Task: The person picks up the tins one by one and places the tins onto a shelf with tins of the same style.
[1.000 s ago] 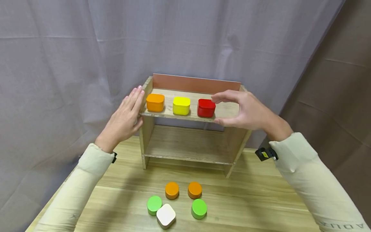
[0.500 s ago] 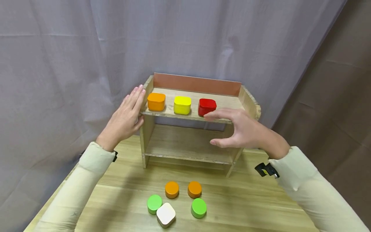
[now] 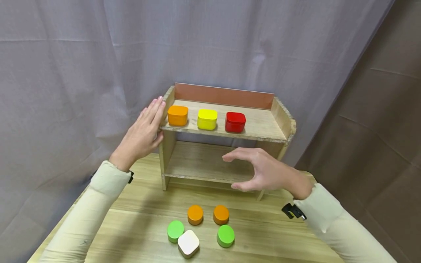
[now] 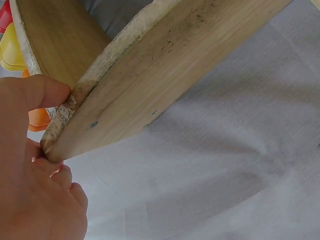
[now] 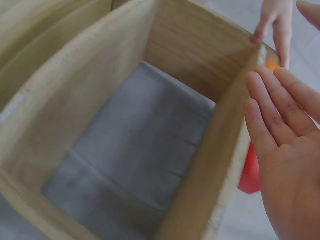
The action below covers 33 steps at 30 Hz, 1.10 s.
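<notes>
My left hand [image 3: 141, 131] grips the left side panel of a small wooden shelf [image 3: 210, 159]; the left wrist view has the thumb [image 4: 47, 92] at the panel's front edge and the fingers across from it. In front of the shelf's right half, my right hand [image 3: 263, 170] hovers with thumb and fingers spread apart and nothing between them. Along the front of the top board stand an orange rounded-square block [image 3: 178, 116], a yellow one [image 3: 207, 119] and a red one [image 3: 235, 122], spaced apart.
Before the shelf, on the wooden table [image 3: 279, 233], stand two orange round blocks [image 3: 195, 214], two green round blocks [image 3: 225, 236] and a white rounded-square block [image 3: 188, 243], close against the left green one. A grey curtain [image 3: 210, 44] hangs behind.
My right hand has drawn back from the red block, moving down and toward me to the level of the lower board. The left hand keeps its place on the shelf.
</notes>
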Tool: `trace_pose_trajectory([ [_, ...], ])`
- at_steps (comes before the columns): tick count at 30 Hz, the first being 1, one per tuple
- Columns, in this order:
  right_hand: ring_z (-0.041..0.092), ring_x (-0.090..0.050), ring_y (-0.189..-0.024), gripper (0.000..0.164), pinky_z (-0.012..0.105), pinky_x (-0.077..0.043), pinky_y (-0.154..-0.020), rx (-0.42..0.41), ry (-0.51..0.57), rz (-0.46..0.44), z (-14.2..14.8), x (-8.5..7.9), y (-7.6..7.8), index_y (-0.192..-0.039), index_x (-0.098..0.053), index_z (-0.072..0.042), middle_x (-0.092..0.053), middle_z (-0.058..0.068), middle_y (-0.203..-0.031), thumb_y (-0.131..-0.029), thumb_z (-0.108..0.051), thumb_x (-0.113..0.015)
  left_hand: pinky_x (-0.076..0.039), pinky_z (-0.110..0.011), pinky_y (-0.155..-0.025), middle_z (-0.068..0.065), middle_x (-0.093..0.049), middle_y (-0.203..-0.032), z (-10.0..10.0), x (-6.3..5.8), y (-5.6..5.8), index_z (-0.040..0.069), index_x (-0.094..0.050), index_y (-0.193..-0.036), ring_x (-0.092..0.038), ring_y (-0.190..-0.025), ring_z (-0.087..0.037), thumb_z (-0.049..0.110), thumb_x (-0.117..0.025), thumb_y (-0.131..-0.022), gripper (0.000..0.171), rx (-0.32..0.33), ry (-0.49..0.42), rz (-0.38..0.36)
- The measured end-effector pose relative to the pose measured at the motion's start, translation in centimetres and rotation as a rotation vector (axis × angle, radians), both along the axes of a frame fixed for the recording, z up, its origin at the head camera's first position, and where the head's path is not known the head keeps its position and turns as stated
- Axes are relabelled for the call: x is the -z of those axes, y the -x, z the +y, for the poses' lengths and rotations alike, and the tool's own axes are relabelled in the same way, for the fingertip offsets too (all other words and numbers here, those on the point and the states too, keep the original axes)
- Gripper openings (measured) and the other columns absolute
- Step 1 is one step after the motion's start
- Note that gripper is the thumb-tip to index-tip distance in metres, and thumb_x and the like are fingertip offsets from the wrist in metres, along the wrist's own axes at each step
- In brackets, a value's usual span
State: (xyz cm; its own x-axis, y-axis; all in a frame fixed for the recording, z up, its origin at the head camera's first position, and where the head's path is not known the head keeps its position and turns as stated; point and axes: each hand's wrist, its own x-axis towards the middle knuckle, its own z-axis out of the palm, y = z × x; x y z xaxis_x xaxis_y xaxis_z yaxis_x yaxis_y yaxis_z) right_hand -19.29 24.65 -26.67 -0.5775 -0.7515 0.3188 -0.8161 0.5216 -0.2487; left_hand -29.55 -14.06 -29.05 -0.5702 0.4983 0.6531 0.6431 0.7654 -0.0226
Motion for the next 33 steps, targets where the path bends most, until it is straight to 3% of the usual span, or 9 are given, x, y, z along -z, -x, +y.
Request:
trace_pose_trajectory([
  [17,0.018,-0.064,-0.134,0.07,0.045,-0.055,-0.112,-0.041,-0.04,-0.167,-1.4,7.1,-0.8,-0.148,-0.06,-0.016,-0.063,-0.003,-0.149,-0.086,-0.036,-0.085,-0.021,-0.055,-0.135,-0.019,-0.012,-0.178,0.1,0.0,0.0,-0.003,-0.016,-0.167,-0.019,-0.165,-0.038,0.006,-0.066,-0.092,0.091,0.003,-0.004,0.015],
  [33,0.017,-0.062,-0.137,0.071,0.038,-0.05,-0.119,-0.124,-0.045,-0.29,-3.7,16.3,-1.3,-0.148,-0.058,-0.01,-0.065,0.003,-0.148,-0.087,-0.036,-0.085,-0.021,-0.056,-0.134,-0.018,-0.01,-0.179,0.1,0.2,0.2,-0.001,-0.013,-0.168,-0.017,-0.165,-0.036,0.005,-0.066,-0.092,0.093,0.007,-0.02,-0.006],
])
